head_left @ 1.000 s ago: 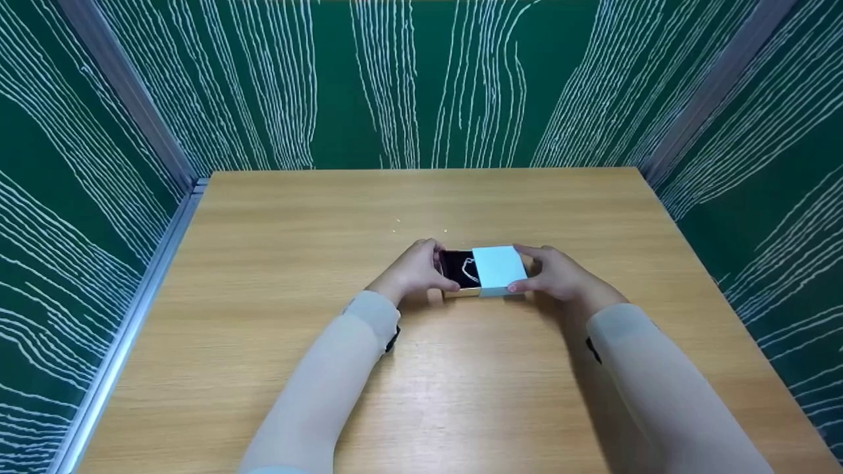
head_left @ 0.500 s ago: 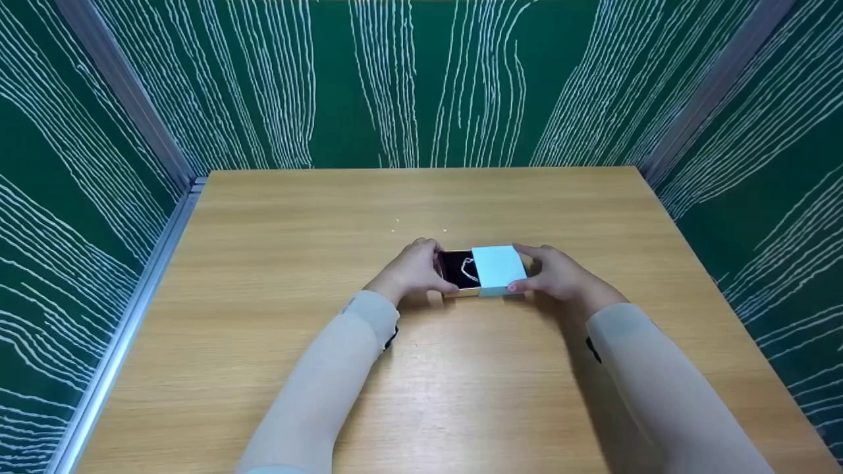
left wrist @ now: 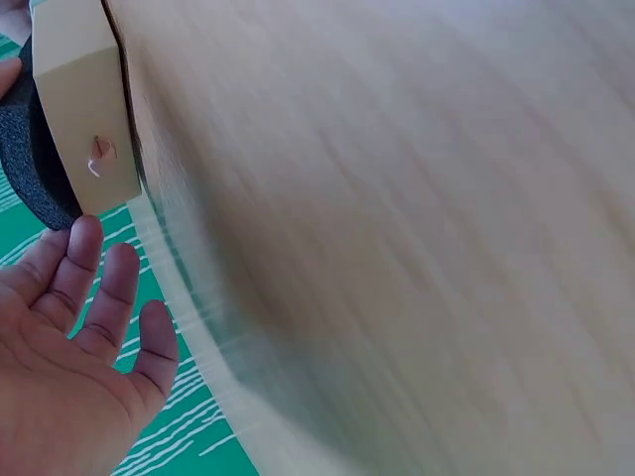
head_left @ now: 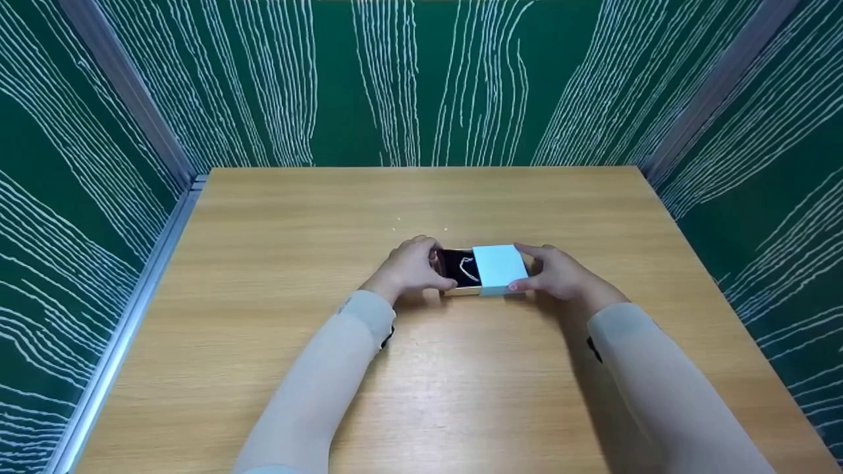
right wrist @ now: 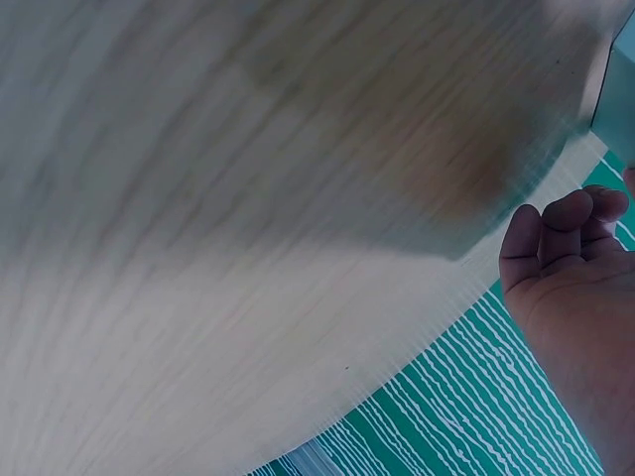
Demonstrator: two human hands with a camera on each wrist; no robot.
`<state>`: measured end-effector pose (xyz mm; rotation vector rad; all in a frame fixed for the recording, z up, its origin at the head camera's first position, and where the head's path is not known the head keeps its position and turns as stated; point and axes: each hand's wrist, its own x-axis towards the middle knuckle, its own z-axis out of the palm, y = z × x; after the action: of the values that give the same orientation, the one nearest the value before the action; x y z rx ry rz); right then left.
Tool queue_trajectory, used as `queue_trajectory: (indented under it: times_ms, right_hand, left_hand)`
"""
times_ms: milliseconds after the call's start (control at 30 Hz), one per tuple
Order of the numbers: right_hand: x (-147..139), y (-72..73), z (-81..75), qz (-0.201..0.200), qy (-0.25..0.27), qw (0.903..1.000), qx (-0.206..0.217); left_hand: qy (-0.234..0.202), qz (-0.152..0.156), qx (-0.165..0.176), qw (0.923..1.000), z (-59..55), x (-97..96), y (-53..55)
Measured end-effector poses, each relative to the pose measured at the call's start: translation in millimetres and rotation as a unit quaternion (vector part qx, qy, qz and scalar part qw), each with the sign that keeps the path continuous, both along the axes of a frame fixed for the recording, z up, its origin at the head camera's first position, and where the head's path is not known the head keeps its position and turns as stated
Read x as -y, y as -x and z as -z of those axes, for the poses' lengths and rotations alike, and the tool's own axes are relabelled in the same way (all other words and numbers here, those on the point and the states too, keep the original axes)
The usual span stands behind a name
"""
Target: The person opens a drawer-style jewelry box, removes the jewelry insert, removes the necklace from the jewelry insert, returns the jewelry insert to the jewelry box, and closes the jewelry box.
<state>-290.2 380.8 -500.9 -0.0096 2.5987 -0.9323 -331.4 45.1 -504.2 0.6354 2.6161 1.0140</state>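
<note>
Near the table's middle lies a small box with a light blue sleeve (head_left: 500, 267) and a cream inner tray (left wrist: 84, 109) partly out on its left. A black foam insert (head_left: 452, 266) fills the tray and bears a white chain, likely a bracelet (head_left: 467, 268). At the tray's left end my left hand (head_left: 411, 266) pinches thumb and fingers around the insert's edge; in the left wrist view the foam bows up out of the tray, whose end wall has a small pinkish tab (left wrist: 101, 155). My right hand (head_left: 560, 273) grips the sleeve's right end between thumb and fingers.
The wooden table (head_left: 276, 368) extends around the box. Tiny pale specks (head_left: 445, 229) lie just behind it. Green walls with white lines (head_left: 336, 85) stand at the back and sides, with metal rails (head_left: 125, 276) along the left.
My left hand has shifted slightly left, and a bit more of the tray's left end shows beside it. The right hand and the blue sleeve stay almost in place.
</note>
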Motion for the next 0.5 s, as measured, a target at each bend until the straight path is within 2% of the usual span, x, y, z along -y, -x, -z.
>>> queue_trajectory:
  times_ms: [233, 500]
  right_hand:
    - [-1.5, 0.0, 2.5, -0.021, -0.011, 0.9994, -0.025]
    - [-0.1, -2.8, 3.2, -0.014, -0.001, 0.9997, -0.021]
  left_hand:
    - [0.020, 0.003, -0.020, 0.9996, 1.5, 7.3, 0.5]
    - [0.039, 0.003, -0.024, 0.9990, 1.5, 18.0, -1.5]
